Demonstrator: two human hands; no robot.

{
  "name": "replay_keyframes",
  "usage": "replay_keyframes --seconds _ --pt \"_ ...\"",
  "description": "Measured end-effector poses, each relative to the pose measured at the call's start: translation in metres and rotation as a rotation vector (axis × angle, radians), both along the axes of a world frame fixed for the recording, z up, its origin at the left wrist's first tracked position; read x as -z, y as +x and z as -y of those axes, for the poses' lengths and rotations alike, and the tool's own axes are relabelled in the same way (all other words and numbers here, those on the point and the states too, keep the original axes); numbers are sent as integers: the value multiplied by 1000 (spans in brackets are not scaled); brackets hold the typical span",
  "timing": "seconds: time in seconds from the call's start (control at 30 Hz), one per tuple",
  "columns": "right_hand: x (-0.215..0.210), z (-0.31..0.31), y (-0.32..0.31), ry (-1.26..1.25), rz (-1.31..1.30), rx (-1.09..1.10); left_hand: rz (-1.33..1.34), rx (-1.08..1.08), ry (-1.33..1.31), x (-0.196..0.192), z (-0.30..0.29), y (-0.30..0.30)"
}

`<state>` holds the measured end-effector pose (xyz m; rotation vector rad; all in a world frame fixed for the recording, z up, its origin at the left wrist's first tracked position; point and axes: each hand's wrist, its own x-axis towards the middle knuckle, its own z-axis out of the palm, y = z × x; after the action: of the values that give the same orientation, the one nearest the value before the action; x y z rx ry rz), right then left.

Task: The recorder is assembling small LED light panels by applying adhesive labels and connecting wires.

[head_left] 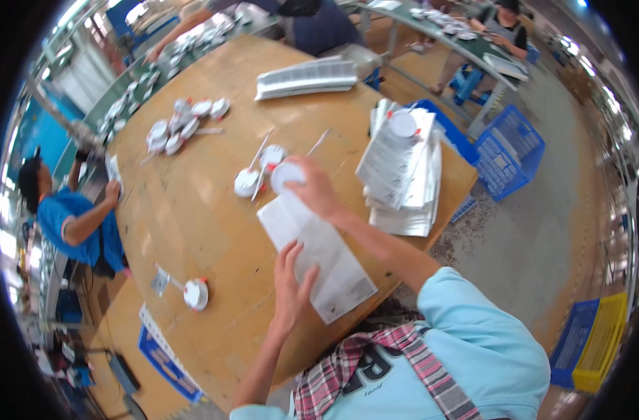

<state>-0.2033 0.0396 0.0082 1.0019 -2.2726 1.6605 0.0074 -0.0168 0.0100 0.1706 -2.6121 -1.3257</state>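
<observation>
My right hand [312, 187] grips a round white disc-shaped lamp [284, 175] at the upper end of a flat white plastic bag [319, 255] that lies on the wooden table [193, 210]. My left hand [291, 283] presses flat on the lower part of that bag, fingers spread. Two more white round lamps [258, 171] with red clips and thin wires lie just left of my right hand.
A stack of white bags [402, 171] with a lamp on top lies at the table's right edge. A heap of lamps [183, 124] lies far left, another bag stack [305, 77] at the back, a single lamp [195, 292] near left. Blue crates [508, 150] stand right. Other people work around.
</observation>
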Motion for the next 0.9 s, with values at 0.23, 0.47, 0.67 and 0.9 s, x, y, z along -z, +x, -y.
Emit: replay_keyframes --seconds 0.23,0.47,0.67,0.9 --pt "-57 -14 111 428 -387 -213 -49 -260 1421 -41 19 -21" --pt "-62 -12 148 294 -494 -470 -20 -250 1491 -17 58 12" --pt "-66 -23 142 147 -197 -607 211 -321 1142 -11 97 44" --pt "-22 -10 110 219 244 -525 91 -474 3 -6 92 75"
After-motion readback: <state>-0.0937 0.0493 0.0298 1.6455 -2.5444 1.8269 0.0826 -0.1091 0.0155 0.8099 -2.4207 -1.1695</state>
